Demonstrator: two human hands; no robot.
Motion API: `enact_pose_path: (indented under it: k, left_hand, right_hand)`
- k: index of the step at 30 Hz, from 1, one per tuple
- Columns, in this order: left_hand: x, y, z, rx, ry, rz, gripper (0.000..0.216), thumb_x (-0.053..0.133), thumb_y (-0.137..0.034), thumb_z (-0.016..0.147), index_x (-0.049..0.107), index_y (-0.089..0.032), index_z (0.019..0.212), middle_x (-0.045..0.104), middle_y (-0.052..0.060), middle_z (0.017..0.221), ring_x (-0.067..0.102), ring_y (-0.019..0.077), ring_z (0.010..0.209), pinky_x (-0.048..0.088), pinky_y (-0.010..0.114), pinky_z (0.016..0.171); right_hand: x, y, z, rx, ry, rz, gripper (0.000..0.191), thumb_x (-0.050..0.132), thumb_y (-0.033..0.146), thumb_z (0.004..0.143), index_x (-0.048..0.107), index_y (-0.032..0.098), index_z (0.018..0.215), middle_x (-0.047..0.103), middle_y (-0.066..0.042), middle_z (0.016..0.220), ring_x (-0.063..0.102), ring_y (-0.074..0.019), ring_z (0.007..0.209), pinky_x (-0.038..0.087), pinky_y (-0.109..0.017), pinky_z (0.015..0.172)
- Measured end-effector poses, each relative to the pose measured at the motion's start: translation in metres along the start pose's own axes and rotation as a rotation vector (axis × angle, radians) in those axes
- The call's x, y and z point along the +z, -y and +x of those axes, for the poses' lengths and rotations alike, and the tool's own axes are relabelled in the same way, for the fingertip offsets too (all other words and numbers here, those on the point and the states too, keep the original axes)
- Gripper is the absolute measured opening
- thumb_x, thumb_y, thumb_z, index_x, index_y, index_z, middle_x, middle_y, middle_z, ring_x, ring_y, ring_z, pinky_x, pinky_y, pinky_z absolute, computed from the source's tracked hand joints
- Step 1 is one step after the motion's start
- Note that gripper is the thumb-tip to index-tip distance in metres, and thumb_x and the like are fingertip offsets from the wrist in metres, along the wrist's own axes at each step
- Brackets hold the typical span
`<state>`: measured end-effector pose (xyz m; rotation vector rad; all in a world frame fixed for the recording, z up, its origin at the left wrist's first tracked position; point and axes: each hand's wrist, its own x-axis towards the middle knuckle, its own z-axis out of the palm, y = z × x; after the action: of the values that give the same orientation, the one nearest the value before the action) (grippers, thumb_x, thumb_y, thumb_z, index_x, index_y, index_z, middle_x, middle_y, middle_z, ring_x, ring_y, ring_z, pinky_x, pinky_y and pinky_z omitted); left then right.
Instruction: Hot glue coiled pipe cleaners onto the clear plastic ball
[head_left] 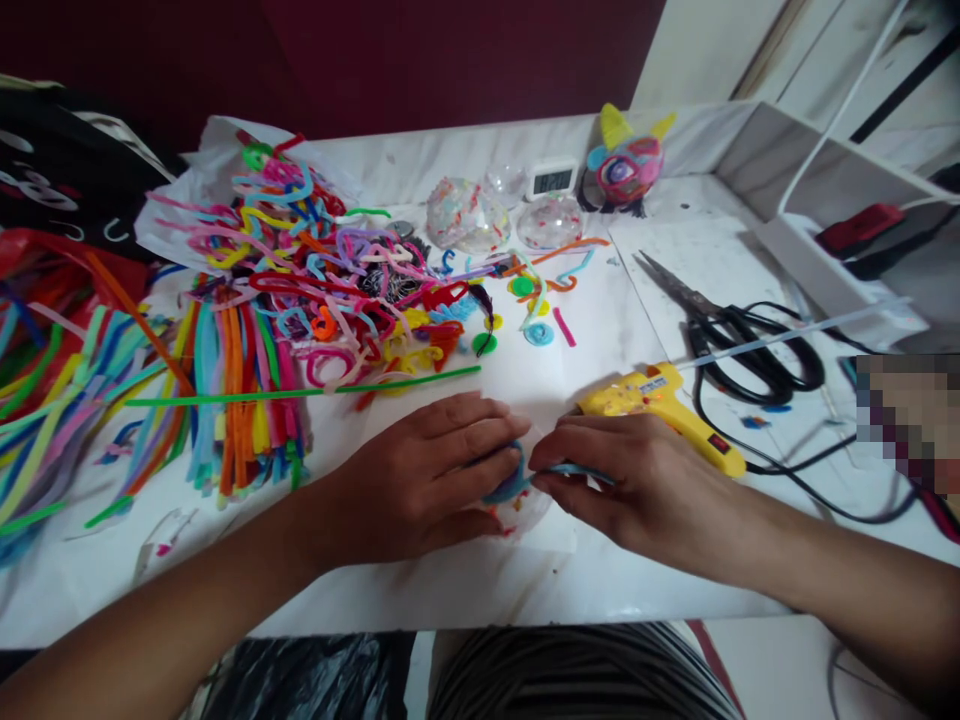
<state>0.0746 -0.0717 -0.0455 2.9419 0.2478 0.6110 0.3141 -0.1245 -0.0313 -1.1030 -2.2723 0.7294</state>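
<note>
My left hand (427,470) curls over a clear plastic ball (525,515) flecked with red, low over the table in front of me. A blue coil of pipe cleaner (508,478) shows on the ball beneath my fingertips. Between the thumb and fingers of my right hand (630,465) is a light blue pipe cleaner (574,470), its end close to the coil. Much of the ball is hidden by both hands. Just beyond my right hand lies a yellow glue gun (637,393), a long glue stick (795,335) running out of its back.
Black-handled scissors (739,345) lie at right among cables. Bundled pipe cleaners (240,400) and a tangled heap (322,250) cover the left. Clear balls (465,215), a small digital clock (553,180) and a decorated ball (624,170) with yellow horns line the back. A marbled ledge (825,170) bounds the right.
</note>
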Motion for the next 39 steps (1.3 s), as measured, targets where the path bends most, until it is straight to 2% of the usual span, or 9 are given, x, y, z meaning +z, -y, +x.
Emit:
enact_pose_path:
  k: [3,6,12,16,20,25,30,34,39]
  left_hand:
    - [-0.001,-0.003,0.0,0.04,-0.016,0.024,0.04,0.065,-0.028,0.09,0.057,-0.003,0.12,0.065,0.022,0.123,0.054,0.0288,0.129,0.05,0.043,0.108]
    - [0.001,-0.004,-0.004,0.048,-0.019,0.034,0.041,0.066,-0.027,0.089,0.057,-0.002,0.12,0.065,0.024,0.124,0.053,0.0298,0.129,0.05,0.043,0.108]
    - [0.003,-0.004,-0.01,0.083,0.028,0.122,0.024,0.065,-0.021,0.089,0.063,-0.011,0.11,0.061,0.024,0.13,0.05,0.0321,0.132,0.048,0.046,0.108]
    - [0.003,-0.004,-0.012,0.104,0.015,0.138,0.026,0.066,-0.024,0.089,0.063,-0.011,0.111,0.06,0.024,0.13,0.05,0.0337,0.131,0.048,0.047,0.108]
    - [0.006,-0.005,-0.015,0.092,0.016,0.161,0.027,0.063,-0.019,0.09,0.061,-0.013,0.116,0.057,0.022,0.135,0.045,0.0337,0.135,0.047,0.049,0.108]
    - [0.009,-0.006,-0.016,0.104,0.002,0.205,0.027,0.063,-0.014,0.088,0.06,-0.015,0.116,0.057,0.019,0.136,0.047,0.0328,0.134,0.049,0.048,0.107]
    - [0.008,-0.007,-0.014,0.09,-0.002,0.166,0.029,0.064,-0.012,0.088,0.06,-0.013,0.116,0.056,0.023,0.136,0.046,0.0354,0.134,0.049,0.05,0.107]
    - [0.006,-0.008,-0.013,0.081,0.002,0.145,0.027,0.062,-0.012,0.088,0.06,-0.013,0.115,0.056,0.021,0.137,0.047,0.0337,0.134,0.048,0.05,0.107]
    - [0.006,-0.009,-0.013,0.079,0.015,0.13,0.026,0.057,-0.012,0.091,0.059,-0.009,0.117,0.055,0.026,0.136,0.046,0.0357,0.134,0.048,0.05,0.107]
  right_hand:
    - [0.0,-0.002,0.001,-0.005,-0.006,-0.014,0.007,0.059,0.016,0.09,0.066,0.014,0.09,0.063,0.001,0.072,0.054,-0.0073,0.061,0.038,-0.02,0.059]
    - [0.001,-0.005,0.002,0.02,-0.012,0.003,0.008,0.06,0.019,0.09,0.067,0.015,0.091,0.064,0.0,0.073,0.054,-0.0076,0.061,0.038,-0.02,0.058]
    - [0.001,-0.006,0.004,0.101,-0.007,0.057,0.007,0.062,0.021,0.089,0.068,0.018,0.089,0.066,0.002,0.073,0.057,-0.007,0.062,0.039,-0.019,0.057]
    - [0.0,-0.005,0.008,0.181,0.021,0.076,0.003,0.065,0.021,0.086,0.067,0.02,0.086,0.064,0.006,0.066,0.055,-0.0047,0.057,0.038,-0.016,0.055]
    - [-0.003,-0.005,0.015,0.236,0.072,0.083,0.003,0.068,0.018,0.083,0.067,0.021,0.081,0.063,0.007,0.063,0.054,-0.0045,0.055,0.037,-0.016,0.053]
    - [-0.009,-0.008,0.022,0.22,0.139,0.085,0.006,0.069,0.016,0.08,0.066,0.02,0.077,0.059,0.007,0.058,0.049,-0.0049,0.051,0.035,-0.018,0.051]
    - [-0.015,-0.012,0.025,0.173,0.197,0.084,0.007,0.063,0.015,0.084,0.068,0.02,0.082,0.064,0.006,0.066,0.054,-0.006,0.057,0.036,-0.019,0.054]
    - [-0.017,-0.011,0.026,0.16,0.177,0.004,0.006,0.063,0.016,0.084,0.069,0.019,0.083,0.065,0.005,0.066,0.054,-0.0069,0.057,0.035,-0.02,0.054]
    - [-0.016,-0.008,0.026,0.151,0.152,-0.044,0.004,0.065,0.019,0.084,0.069,0.019,0.085,0.068,0.004,0.069,0.059,-0.0071,0.06,0.037,-0.019,0.056]
